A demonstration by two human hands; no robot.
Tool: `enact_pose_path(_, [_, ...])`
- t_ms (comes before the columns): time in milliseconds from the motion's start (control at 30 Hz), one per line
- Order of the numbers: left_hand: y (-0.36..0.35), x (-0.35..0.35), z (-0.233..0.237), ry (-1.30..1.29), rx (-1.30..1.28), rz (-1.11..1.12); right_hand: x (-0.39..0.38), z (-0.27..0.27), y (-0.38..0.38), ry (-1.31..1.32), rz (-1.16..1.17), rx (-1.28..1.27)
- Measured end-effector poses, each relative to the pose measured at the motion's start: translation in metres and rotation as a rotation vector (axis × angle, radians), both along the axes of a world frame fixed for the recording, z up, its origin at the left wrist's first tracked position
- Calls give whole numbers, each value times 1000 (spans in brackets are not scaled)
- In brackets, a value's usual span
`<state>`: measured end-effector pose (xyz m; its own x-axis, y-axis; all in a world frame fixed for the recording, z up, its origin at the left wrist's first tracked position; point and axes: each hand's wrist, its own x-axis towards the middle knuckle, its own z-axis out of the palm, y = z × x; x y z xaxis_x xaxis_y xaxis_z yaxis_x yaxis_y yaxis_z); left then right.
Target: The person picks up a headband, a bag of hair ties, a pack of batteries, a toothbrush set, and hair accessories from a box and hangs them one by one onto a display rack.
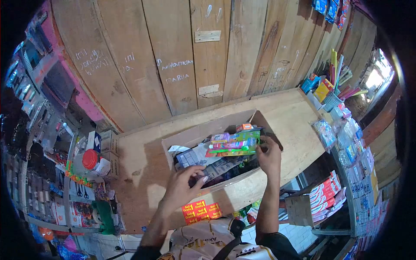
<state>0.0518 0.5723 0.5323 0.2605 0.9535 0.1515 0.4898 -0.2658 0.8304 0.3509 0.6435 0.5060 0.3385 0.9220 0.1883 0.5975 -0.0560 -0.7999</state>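
Observation:
An open cardboard box [225,122] sits on the wooden counter, with packaged goods inside. At its right side my right hand [269,157] pinches the edge of a colourful card pack [238,146] that has a green toothbrush-like stick and a pink tube shape on its front. My left hand [185,185] is over the box's front left, thumb and fingers around the end of a grey printed card [219,168]. A bluish printed packet [187,158] lies beside it. Small orange [244,127] and purple [220,138] packs rest behind the colourful pack. The box's bottom is mostly hidden.
The counter [134,173] runs along a plank wall [173,56]. To the left stand a red-lidded jar [90,159], cartons [109,151] and a green tape dispenser [103,216]. Red and white boxes [325,195] fill a shelf at the right, below a blue basket [333,102]. Red stickers [201,211] mark the front edge.

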Motion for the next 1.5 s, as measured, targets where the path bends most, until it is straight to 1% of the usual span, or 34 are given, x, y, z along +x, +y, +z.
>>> enact_pose_path(67, [19,4,18,110,-3,-170,-3,0,-7,80,34,13])
enact_pose_path(100, [30,10,25,165,62,-188,-5,0,-11,120,55,18])
enact_pose_path(133, [41,18,33,221,130,-205,-9,3,-15,193,92,79])
enact_pose_path(167, [55,25,36,207,146,-230,-16,8,-21,268,128,142])
enact_pose_path(233, [85,38,32,185,183,-290,-26,16,-33,391,178,238])
enact_pose_path(300, [111,44,19,196,191,-327,-33,22,-42,482,204,304])
enact_pose_path(333, [120,48,17,199,195,-345,-37,23,-46,479,207,325])
enact_pose_path(367, [128,51,14,186,140,-317,-40,25,-49,472,213,346])
enact_pose_path(467, [139,46,16,250,262,-367,-45,38,-56,449,236,381])
enact_pose_path(567, [143,37,9,-51,21,-482,-47,54,-60,416,251,413])
enact_pose_path(600, [140,33,15,-28,-9,-443,-48,59,-59,405,253,428])
enact_pose_path(667, [124,24,31,14,-72,-355,-53,64,-53,499,256,495])
enact_pose_path(767, [100,11,25,-296,140,-214,-64,66,-39,596,262,535])
enact_pose_path(867, [75,-10,31,-366,248,-23,-91,73,-29,869,331,569])
enact_pose_path(900, [69,-16,24,-443,314,20,-104,82,-30,909,372,557])
enact_pose_path(1000, [27,-34,47,-566,335,186,-134,78,-31,702,463,499])
enact_pose_path(1033, [9,-40,59,-656,279,210,-146,74,-31,771,582,437])
enact_pose_path(1133, [-35,-59,56,-750,332,370,-191,69,-50,908,769,319])
enact_pose_path(1167, [-51,-70,48,-731,332,430,-206,67,-59,881,844,269])
enact_pose_path(1267, [-105,-89,43,-897,325,645,-248,54,-86,798,1045,128])
enact_pose_path(1300, [-128,-96,54,-791,373,762,-262,42,-97,773,1095,78])
enact_pose_path(1333, [-144,-108,49,-845,383,801,-281,43,-105,745,1144,36])
enact_pose_path(1400, [-179,-129,32,-968,407,875,-320,49,-131,833,1231,-76])
enact_pose_path(1467, [-208,-154,25,-934,434,901,-352,47,-150,878,1328,-190])
enact_pose_path(1500, [-220,-168,20,-938,438,917,-371,39,-156,899,1368,-178])
